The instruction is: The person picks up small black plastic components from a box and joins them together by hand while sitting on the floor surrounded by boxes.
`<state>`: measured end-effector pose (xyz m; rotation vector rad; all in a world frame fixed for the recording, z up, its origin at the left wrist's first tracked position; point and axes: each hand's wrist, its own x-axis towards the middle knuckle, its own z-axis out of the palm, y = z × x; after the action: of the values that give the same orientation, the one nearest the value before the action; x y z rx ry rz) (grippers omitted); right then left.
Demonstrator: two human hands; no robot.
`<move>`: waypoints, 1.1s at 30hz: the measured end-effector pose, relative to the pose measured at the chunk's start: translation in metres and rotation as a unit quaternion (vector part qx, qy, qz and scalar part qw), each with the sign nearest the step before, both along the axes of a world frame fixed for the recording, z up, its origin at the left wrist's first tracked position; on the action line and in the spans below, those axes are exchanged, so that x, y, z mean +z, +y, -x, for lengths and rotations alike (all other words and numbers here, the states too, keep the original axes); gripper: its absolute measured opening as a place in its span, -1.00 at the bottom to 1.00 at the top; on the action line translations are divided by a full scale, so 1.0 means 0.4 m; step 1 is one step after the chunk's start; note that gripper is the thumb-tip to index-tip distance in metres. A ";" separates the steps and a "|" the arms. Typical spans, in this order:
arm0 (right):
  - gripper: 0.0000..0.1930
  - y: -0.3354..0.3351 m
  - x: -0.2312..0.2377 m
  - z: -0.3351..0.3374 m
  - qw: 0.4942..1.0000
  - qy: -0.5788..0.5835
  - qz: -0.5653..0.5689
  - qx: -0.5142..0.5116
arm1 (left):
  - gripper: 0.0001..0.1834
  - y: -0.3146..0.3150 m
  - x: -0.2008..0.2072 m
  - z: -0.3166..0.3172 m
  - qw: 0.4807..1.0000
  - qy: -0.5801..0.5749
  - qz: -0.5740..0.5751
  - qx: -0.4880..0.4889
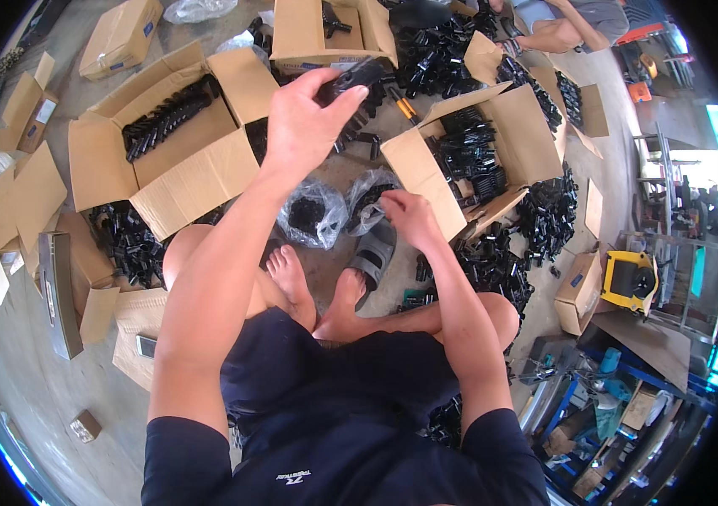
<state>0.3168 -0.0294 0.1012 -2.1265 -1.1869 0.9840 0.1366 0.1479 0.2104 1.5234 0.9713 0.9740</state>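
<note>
– Between the left box (194, 187) and the right box (416, 169), seen from the head camera, what is being held by the left grip (302, 128)?

– A black part (359, 76) is held there, clasped between thumb and fingers. It is seen overlapping the front edge of the top box (291, 52), at the upper middle of the view.

– And what is done by the right grip (412, 218)?

– Its fingers are curled at the right bag (366, 202), a clear plastic one with black pieces inside. Whether the bag or a piece is gripped cannot be told.

– Is anything placed near that bag?

– The left bag (331, 229), also clear and loaded with black pieces, is set just beside it on the floor (114, 405). A grey sandal (376, 255) is seen nearer the seated person.

– How are the boxes filled?

– A row of black parts is laid in the left box; the right box is packed more fully. Loose black parts are heaped beside both, with the right heap (498, 278) the more widely spread.

– Is anyone else seen?

– At the upper right, beyond the heaps, part of another person (574, 32) is shown.
</note>
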 end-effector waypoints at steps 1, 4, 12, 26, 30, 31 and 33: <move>-0.72 -0.003 -0.038 0.004 0.999 -0.027 0.015 0.036 | -0.57 0.005 -0.009 -0.005 1.000 0.015 -0.017 -0.003; -0.71 -0.012 -0.146 0.004 0.986 -0.104 0.065 0.114 | -0.57 0.029 -0.030 -0.002 0.996 0.068 -0.054 0.006; -0.79 0.041 -0.358 -0.008 0.946 -0.289 0.104 0.099 | -0.57 0.094 -0.069 0.035 0.994 0.086 -0.049 0.051; -0.78 0.143 -0.405 0.237 0.914 -0.314 -0.054 0.253 | -0.62 0.114 -0.083 0.022 0.994 0.083 -0.057 0.046; -0.76 0.145 -0.415 0.297 0.889 -0.375 0.083 0.247 | -0.65 0.105 -0.055 0.015 0.995 0.064 -0.061 0.044; -0.78 0.144 -0.416 0.300 0.894 -0.370 0.084 0.238 | -0.65 0.104 -0.067 0.009 0.993 0.069 -0.081 0.042; -0.79 0.135 -0.427 0.302 0.903 -0.363 0.069 0.218 | -0.65 0.094 -0.067 0.000 0.992 0.075 -0.096 0.039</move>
<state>0.1959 0.0247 -0.0695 -2.4902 -2.0691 0.4216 0.1365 0.1855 0.1837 1.7505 1.0747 1.0428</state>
